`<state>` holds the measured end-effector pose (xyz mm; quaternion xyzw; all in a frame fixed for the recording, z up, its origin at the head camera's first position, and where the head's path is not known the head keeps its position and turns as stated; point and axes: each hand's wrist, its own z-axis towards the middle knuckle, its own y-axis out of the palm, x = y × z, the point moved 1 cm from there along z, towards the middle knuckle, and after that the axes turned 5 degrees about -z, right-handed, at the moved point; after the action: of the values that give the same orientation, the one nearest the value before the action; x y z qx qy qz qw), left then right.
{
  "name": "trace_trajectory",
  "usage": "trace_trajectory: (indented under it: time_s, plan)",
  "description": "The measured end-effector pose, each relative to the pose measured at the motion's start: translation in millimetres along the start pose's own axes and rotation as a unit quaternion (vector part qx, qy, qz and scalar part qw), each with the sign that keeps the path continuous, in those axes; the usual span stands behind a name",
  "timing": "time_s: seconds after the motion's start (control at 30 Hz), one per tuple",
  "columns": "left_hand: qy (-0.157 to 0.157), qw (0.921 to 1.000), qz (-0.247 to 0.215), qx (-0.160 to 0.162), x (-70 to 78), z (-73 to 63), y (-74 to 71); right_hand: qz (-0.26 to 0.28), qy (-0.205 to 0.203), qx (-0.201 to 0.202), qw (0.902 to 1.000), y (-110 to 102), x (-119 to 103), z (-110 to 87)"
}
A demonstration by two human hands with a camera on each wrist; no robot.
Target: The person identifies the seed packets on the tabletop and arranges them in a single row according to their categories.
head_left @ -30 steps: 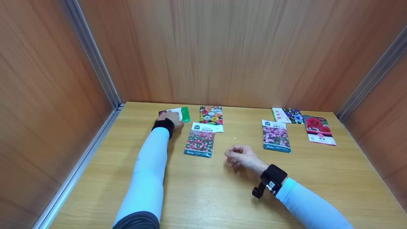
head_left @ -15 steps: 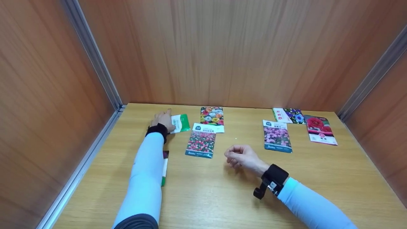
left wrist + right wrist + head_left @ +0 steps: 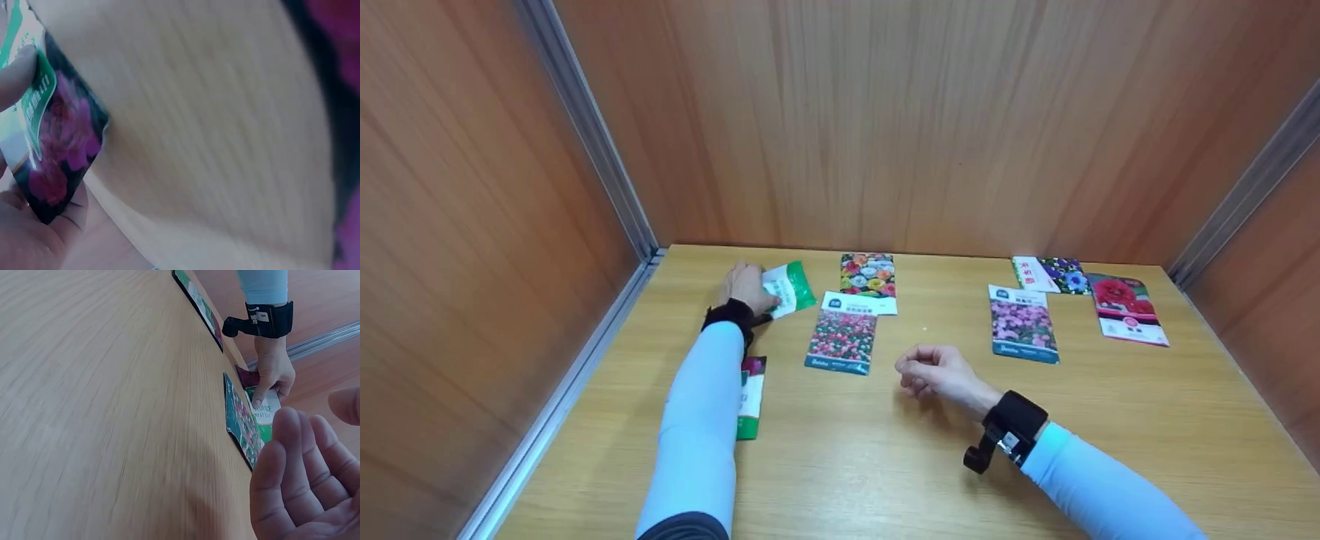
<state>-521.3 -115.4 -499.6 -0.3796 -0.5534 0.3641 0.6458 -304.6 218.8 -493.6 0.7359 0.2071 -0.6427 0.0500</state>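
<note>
The left hand [image 3: 746, 286] pinches a flat green-and-white packet with magenta flowers [image 3: 788, 289], thumb across its face, fingers behind, presumably to secure its thin edge. A second green-and-white packet [image 3: 751, 401] lies nearer the person. The right hand [image 3: 941, 375], loosely curled, holds nothing, apparently idle.

Your held packet [image 3: 790, 289] is green and white, with magenta blooms on near-black. You have pale blue sleeves [image 3: 697, 431] and black wrist straps [image 3: 1018, 418]. You also see a multicoloured floral packet [image 3: 868, 274], two pink-flowered packets [image 3: 1025, 322] with teal bands, a red-flowered packet [image 3: 1129, 309] with a white end, and a blue-flowered packet [image 3: 1063, 274]. Your surface [image 3: 847, 472] is tan, grain-streaked; the walls [image 3: 847, 127] are redder wood grain.
</note>
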Motion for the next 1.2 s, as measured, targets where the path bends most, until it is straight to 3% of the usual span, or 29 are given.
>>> trace_trajectory:
  time_s: [0.17,0.33,0.53,0.77,0.9,1.03,1.2]
  plan:
    - [-0.005,0.9997,-0.023,-0.006,2.3,-8.6,-16.1,0.020,0.009,-0.019,0.9996,7.0,-8.3,-0.7]
    - [-0.001,0.9968,-0.077,0.019,14.2,-12.2,-33.7,0.022,0.007,-0.027,0.9994,12.9,-26.7,-9.7]
    - [-0.013,0.9836,-0.177,0.030,24.5,-25.8,-47.3,0.027,0.014,-0.028,0.9992,19.1,-38.0,-13.0]
    - [0.023,0.9674,-0.251,0.023,41.0,-53.2,-48.8,0.031,-0.001,-0.018,0.9993,20.5,-19.9,-3.4]
    - [0.029,0.9565,-0.289,-0.023,47.3,-75.7,-40.1,0.024,-0.006,-0.015,0.9996,21.6,-18.4,-4.0]
    - [0.033,0.9484,-0.296,-0.108,54.2,-94.3,-31.3,0.027,0.002,0.005,0.9996,20.7,-21.6,-4.6]
    - [0.089,0.9502,-0.226,-0.194,66.8,-109.4,-25.3,0.033,0.014,0.010,0.9993,22.1,-27.4,-2.6]
